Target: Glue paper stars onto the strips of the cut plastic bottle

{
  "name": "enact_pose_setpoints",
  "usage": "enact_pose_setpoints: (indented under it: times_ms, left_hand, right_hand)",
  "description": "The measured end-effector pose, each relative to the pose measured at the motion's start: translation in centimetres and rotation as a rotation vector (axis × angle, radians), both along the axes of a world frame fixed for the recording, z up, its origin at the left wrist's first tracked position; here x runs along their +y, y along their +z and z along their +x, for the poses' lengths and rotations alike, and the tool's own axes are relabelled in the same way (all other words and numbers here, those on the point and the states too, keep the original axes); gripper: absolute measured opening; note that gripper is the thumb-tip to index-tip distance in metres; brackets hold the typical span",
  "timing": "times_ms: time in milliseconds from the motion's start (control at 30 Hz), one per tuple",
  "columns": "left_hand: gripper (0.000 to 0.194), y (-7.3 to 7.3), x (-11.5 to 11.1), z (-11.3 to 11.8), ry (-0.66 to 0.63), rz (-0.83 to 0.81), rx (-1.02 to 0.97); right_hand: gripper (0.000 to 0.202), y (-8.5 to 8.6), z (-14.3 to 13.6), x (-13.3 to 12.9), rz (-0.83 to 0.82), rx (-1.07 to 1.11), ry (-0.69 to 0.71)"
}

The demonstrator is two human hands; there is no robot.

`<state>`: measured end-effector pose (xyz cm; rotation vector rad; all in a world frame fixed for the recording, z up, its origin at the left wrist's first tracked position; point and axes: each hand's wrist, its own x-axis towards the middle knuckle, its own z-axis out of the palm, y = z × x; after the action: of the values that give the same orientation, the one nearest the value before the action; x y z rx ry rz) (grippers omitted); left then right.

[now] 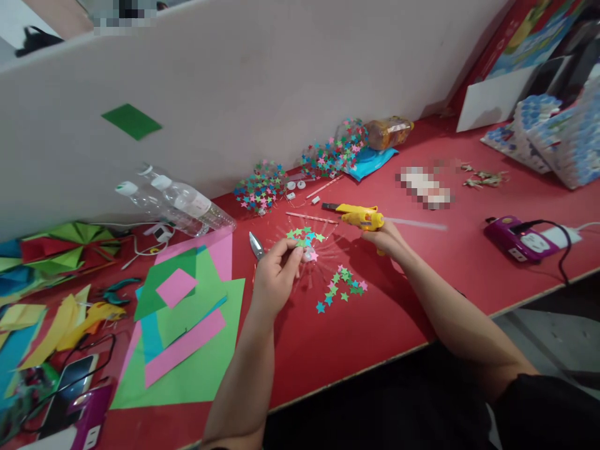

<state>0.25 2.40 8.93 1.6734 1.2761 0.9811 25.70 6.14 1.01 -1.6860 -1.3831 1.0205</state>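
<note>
My left hand (pixel 276 272) is closed at the middle of a clear plastic piece (pixel 310 281), whose thin strips fan out over the red table. Several paper stars (pixel 307 237) in green, blue and pink sit on that piece around my fingertips. A yellow hot glue gun (pixel 360 219) is gripped in my right hand (pixel 387 237), its nozzle end towards the left; a clear glue stick (pixel 417 223) sticks out behind it. Loose paper stars (pixel 342 284) lie on the table below the plastic piece. A yellow-handled cutter (pixel 349 209) lies just behind the gun.
Finished-looking star-covered clusters (pixel 260 186) stand by the wall. Clear bottles (pixel 187 203) and coloured paper sheets (pixel 187 331) are at left, near pliers (pixel 119 290). A pointed metal blade (pixel 256 245) lies beside my left hand. A purple power strip (pixel 518 239) sits at right.
</note>
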Motion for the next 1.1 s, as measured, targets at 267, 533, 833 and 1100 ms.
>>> enact_pose_setpoints:
  times_ms: [267,533,833,1100]
  left_hand:
    - [0.017,-0.6,-1.3,-0.9,0.011,-0.073,-0.045]
    - [0.018,-1.1,-1.9,-1.3,0.002,-0.179,-0.168]
    - [0.018,-1.4,-2.4,-0.9,-0.065,-0.388,-0.322]
    - [0.015,-1.1,-2.9,-1.3,-0.187,-0.606,-0.438]
  right_hand:
    - [0.029,-0.7,-0.6,0.0,-0.116,-0.338,0.057]
    - [0.051,0.0,0.1,-0.4,-0.158,-0.678,0.077]
    - [0.018,5.1,-3.6,-3.4,0.471,-0.564,0.288]
    - [0.013,7.8,-7.4,-3.8,0.794,-0.151,0.783]
